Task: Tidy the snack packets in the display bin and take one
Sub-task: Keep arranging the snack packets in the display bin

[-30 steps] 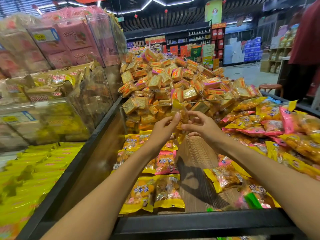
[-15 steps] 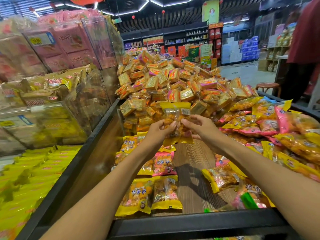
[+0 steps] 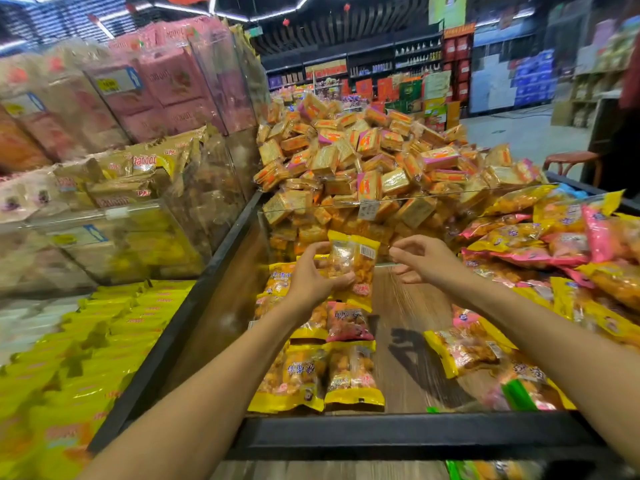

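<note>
A person's 2 bare forearms reach forward over a shop display bin (image 3: pixel 408 433) with a black rim and a wood-grain floor. The left hand (image 3: pixel 311 275) holds 1 yellow-edged snack packet (image 3: pixel 353 259) upright above the bin, its grip closed round the packet's lower left part, thumb up along the left edge and fingers underneath. The packet has a clear window showing orange pieces and a barcode at its upper right. The right hand (image 3: pixel 420 259) hovers just beside the packet, apart from it, fingers loosely curled and holding nothing.

Below, on the left of the bin floor, more packets (image 3: pixel 318 375) of the same kind lie flat in a rough column. On the right, loose yellow and pink packets (image 3: pixel 561 244) are heaped untidily. Behind a clear divider (image 3: pixel 450 197) rises a mound of small square wrapped snacks (image 3: pixel 363 157).

The packet looks light, soft and crinkly, probably slippery film with brittle pieces inside. It is best taken by a sealed edge or lightly across its width, without squeezing the middle. The view is blurred, so printed text cannot be read.
</note>
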A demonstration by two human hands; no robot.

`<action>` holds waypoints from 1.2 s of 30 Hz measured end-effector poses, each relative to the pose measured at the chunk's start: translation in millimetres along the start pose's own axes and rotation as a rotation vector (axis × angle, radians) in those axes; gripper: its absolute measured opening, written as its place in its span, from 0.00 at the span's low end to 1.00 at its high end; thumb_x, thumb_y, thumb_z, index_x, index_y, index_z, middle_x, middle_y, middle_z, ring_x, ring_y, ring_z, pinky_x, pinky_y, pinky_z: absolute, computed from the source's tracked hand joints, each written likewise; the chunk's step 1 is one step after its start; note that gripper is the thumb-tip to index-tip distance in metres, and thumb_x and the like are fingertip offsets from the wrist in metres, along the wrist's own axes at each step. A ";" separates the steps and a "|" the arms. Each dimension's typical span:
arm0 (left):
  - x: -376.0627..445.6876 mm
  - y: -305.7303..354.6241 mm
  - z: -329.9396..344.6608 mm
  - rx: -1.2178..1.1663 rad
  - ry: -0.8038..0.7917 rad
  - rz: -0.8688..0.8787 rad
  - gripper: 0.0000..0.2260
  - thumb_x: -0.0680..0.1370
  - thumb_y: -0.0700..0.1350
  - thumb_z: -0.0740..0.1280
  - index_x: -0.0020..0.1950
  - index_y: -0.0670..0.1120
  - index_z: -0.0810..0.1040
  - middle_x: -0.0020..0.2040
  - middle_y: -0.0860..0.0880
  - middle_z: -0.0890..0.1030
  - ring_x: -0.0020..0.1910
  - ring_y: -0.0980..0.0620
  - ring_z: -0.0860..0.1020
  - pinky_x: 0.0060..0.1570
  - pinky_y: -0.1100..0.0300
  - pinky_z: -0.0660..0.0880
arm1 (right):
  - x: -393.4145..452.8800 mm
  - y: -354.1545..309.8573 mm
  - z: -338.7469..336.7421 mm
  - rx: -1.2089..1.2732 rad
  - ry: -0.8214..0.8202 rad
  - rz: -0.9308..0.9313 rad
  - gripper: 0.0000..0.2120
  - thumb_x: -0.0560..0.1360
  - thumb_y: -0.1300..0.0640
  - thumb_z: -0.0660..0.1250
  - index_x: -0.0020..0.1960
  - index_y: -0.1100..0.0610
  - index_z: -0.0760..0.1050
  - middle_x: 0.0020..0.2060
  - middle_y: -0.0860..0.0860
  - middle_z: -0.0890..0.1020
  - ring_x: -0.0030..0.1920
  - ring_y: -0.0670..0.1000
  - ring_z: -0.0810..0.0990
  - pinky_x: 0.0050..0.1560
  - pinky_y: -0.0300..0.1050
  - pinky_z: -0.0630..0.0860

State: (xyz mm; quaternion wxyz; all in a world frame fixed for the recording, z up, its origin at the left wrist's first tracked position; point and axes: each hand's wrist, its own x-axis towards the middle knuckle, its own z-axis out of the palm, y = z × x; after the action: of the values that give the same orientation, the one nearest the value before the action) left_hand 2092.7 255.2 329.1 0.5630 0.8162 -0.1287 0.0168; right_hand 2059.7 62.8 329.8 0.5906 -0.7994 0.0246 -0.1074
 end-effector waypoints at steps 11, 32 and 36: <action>13.9 -87.1 -26.6 0.626 -0.062 -0.188 0.30 0.75 0.47 0.71 0.72 0.42 0.61 0.66 0.42 0.73 0.63 0.44 0.72 0.54 0.57 0.69 | 7.1 2.2 -31.4 -0.262 -0.045 -0.104 0.06 0.78 0.60 0.65 0.54 0.58 0.76 0.44 0.55 0.81 0.43 0.51 0.82 0.39 0.41 0.77; 6.0 -110.4 -21.7 1.344 -0.219 -0.005 0.30 0.76 0.57 0.65 0.74 0.49 0.58 0.70 0.43 0.64 0.68 0.43 0.66 0.63 0.49 0.66 | -0.9 30.0 -58.8 -0.498 -0.005 -0.105 0.06 0.77 0.58 0.66 0.53 0.57 0.77 0.45 0.53 0.81 0.42 0.47 0.81 0.37 0.41 0.78; 4.7 -105.5 -23.2 1.381 -0.203 -0.029 0.27 0.76 0.56 0.66 0.70 0.48 0.62 0.67 0.43 0.66 0.67 0.43 0.66 0.64 0.49 0.64 | -0.8 32.4 -62.7 -0.546 0.004 -0.108 0.07 0.77 0.58 0.66 0.55 0.58 0.77 0.45 0.53 0.80 0.42 0.48 0.79 0.35 0.37 0.73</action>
State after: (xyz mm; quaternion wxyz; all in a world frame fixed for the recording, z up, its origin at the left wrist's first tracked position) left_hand 2124.0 310.9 241.9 -0.0993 0.9865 -0.1297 0.0108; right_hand 2049.1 -5.7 316.5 0.3469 -0.9288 0.0113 -0.1297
